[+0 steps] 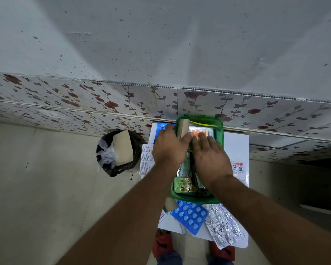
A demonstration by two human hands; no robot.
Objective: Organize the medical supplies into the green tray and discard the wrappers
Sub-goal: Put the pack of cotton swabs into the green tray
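Green tray [219,131] set on white tabletop [237,142] against floral-tiled wall, holding blister strips [185,184] at near end and an orange-and-white pack [203,132] at far end. Left hand [169,148] clamped on brown cardboard box [182,127] at tray's far left corner; right hand [211,159] flat, fingers spread, pressed onto tray contents, gripping nothing visible. Blue blister pack [189,215] and foil strip [224,226] lying on tabletop just outside tray's near rim; black bin [118,152] on floor to left, containing clear wrapper and brown cardboard.
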